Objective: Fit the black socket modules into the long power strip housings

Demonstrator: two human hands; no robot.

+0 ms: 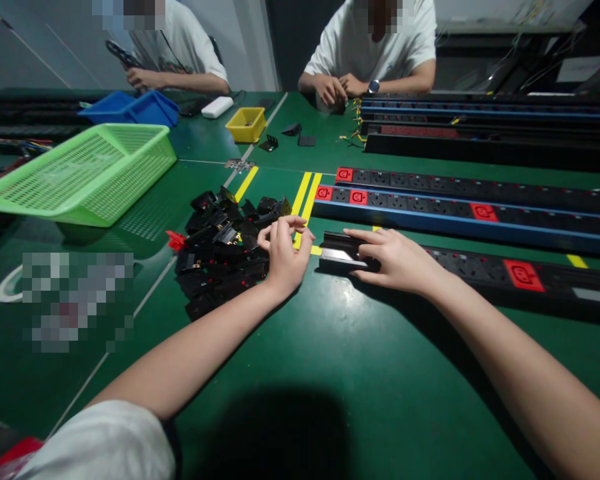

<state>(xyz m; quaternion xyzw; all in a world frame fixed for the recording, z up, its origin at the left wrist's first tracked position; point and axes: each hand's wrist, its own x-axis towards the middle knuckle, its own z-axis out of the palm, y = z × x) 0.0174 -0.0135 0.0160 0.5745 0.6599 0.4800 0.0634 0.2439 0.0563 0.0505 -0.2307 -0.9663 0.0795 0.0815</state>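
Both hands at work on green table [330,373], pile of black parts & power strip.

L hand [284,250] rests at right edge of the black parts pile [220,253], fingers curled loosely, can't tell if gripping anything. R hand [397,260] lies on near power strip [480,270] end, fingers flat on it, not clamped. Hands apart. Green basket [80,173] far left; two other people sit opposite.
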